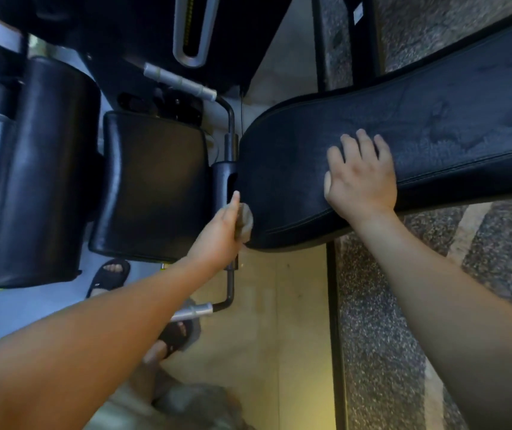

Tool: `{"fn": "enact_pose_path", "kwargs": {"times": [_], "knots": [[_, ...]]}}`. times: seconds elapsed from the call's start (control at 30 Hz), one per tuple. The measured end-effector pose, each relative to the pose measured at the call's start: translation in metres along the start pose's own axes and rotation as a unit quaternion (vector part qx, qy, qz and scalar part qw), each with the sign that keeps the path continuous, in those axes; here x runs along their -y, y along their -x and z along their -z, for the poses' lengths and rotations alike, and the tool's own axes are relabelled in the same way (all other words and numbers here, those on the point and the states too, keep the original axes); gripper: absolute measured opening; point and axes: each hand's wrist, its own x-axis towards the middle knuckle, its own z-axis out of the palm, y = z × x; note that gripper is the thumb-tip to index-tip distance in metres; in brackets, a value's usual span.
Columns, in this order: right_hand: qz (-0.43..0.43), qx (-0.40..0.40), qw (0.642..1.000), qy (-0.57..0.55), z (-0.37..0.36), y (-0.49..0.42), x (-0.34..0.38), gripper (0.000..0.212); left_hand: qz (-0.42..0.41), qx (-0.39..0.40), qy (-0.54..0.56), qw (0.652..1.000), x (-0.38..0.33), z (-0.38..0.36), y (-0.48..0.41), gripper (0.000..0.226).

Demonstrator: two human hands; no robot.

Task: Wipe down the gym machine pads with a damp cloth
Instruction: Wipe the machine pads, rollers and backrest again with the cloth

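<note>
A long black back pad [419, 131] stretches from the centre to the upper right, with wet streaks on its surface. My right hand [361, 178] lies flat on it, fingers spread. My left hand [222, 234] grips a small grey-brown cloth [244, 223] pressed against the pad's rounded lower-left end, index finger pointing up. A square black seat pad [155, 187] sits left of that, and a black roller pad [43, 169] stands further left.
Metal handles [180, 80] and a bent black bar [230, 293] flank the seat. My feet in black sandals [110, 274] stand on the pale floor. Speckled rubber matting [382, 321] covers the floor at right. The black machine frame [124, 32] fills the top.
</note>
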Motion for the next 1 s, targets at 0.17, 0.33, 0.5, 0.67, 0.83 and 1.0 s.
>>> {"fn": "enact_pose_path", "kwargs": {"times": [0.17,0.33,0.5,0.67,0.83,1.0], "knots": [[0.005,0.021,0.996,-0.088,0.014,0.002,0.008,0.029,0.032,-0.010,0.059,0.998,-0.022,0.019,0.005,0.070],[-0.020,0.197,0.856,-0.477,0.040,0.023,0.076,0.030,0.026,-0.036,0.175,0.984,-0.041,0.026,0.005,0.093],[-0.204,0.251,0.687,-0.651,0.034,0.024,0.091,0.019,0.034,-0.018,0.237,0.971,-0.033,0.033,0.005,0.095],[-0.211,0.247,0.582,-0.745,0.038,0.022,0.075,0.012,0.119,-0.055,0.298,0.946,-0.018,0.038,-0.002,0.068],[-0.204,0.245,0.471,-0.823,0.056,0.016,0.063,0.013,0.205,0.121,0.449,0.861,-0.021,0.028,-0.015,0.107],[-0.174,0.263,0.697,-0.643,0.054,0.012,0.052,0.007,0.129,0.134,0.568,0.802,-0.036,0.026,-0.023,0.057]]}}
